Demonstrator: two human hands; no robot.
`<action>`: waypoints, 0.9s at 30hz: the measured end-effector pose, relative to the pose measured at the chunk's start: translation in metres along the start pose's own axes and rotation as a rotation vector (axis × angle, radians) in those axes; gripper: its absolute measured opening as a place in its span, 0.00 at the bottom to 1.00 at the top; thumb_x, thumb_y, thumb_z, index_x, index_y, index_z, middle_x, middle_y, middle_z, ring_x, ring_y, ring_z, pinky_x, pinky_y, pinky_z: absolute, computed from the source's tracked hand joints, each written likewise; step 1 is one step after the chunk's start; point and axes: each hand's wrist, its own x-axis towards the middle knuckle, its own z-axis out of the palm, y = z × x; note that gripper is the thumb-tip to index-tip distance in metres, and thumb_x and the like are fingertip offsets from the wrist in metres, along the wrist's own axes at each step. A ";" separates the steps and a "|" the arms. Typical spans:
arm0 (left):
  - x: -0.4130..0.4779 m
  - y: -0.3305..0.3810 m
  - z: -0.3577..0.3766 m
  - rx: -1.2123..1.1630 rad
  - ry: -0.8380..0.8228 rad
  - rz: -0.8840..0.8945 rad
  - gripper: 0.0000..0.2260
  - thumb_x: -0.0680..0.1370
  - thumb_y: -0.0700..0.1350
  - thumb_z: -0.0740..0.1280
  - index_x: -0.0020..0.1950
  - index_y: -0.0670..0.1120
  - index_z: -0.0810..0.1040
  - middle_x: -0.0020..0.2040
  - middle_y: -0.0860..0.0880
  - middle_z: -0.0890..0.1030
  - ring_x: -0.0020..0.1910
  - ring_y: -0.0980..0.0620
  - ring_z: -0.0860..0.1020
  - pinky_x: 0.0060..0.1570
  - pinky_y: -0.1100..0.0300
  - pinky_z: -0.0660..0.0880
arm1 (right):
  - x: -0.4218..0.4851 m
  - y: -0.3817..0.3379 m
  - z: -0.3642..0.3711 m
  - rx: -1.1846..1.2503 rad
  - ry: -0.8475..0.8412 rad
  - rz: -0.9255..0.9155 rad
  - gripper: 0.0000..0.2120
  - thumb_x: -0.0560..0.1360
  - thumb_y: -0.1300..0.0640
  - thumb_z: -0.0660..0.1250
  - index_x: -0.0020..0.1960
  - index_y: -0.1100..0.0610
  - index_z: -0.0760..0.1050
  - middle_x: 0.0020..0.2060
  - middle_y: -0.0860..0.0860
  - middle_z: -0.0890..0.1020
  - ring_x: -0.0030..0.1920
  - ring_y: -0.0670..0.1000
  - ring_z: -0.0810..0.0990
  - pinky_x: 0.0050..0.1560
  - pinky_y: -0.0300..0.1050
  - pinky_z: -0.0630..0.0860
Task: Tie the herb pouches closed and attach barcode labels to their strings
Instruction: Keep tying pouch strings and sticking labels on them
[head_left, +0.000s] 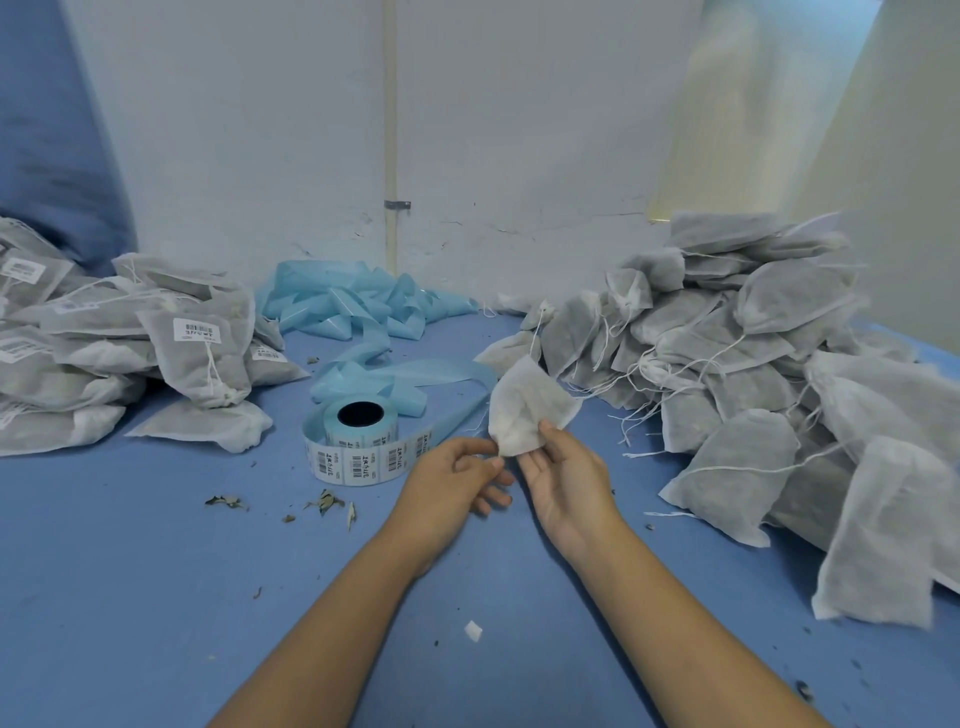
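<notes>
A small white herb pouch (530, 408) is held up over the blue table, its mouth pointing down toward my hands. My right hand (563, 478) holds the pouch's lower end between thumb and fingers. Just left of it, my left hand (460, 480) pinches the pouch's string at its mouth. A roll of barcode labels (358, 436) stands on the table left of my hands, with a strip of printed labels curling along its front.
A heap of unlabelled grey pouches (753, 374) with loose strings fills the right side. Labelled pouches (156, 353) are piled at the left. Crumpled light-blue backing tape (358, 306) lies by the wall. Herb scraps (322, 504) dot the blue table (130, 597).
</notes>
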 end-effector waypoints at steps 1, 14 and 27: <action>0.000 0.000 0.000 0.011 0.008 0.001 0.03 0.79 0.38 0.65 0.50 0.40 0.77 0.36 0.45 0.82 0.30 0.54 0.80 0.30 0.65 0.73 | 0.000 0.000 0.000 -0.024 -0.016 -0.005 0.11 0.79 0.70 0.57 0.59 0.70 0.72 0.51 0.62 0.80 0.54 0.57 0.80 0.62 0.49 0.74; 0.003 0.000 0.000 -0.125 0.090 -0.002 0.12 0.78 0.32 0.56 0.50 0.46 0.74 0.26 0.47 0.77 0.22 0.54 0.73 0.23 0.65 0.67 | -0.011 0.011 0.003 -0.762 -0.024 -0.155 0.05 0.75 0.62 0.66 0.42 0.63 0.76 0.33 0.55 0.79 0.34 0.51 0.76 0.41 0.44 0.76; -0.001 -0.003 0.003 0.068 0.026 0.089 0.16 0.77 0.31 0.56 0.57 0.48 0.74 0.27 0.47 0.76 0.22 0.55 0.71 0.26 0.67 0.68 | -0.015 0.010 0.003 -0.755 -0.113 -0.117 0.09 0.72 0.65 0.69 0.34 0.57 0.80 0.29 0.52 0.79 0.32 0.50 0.76 0.38 0.40 0.73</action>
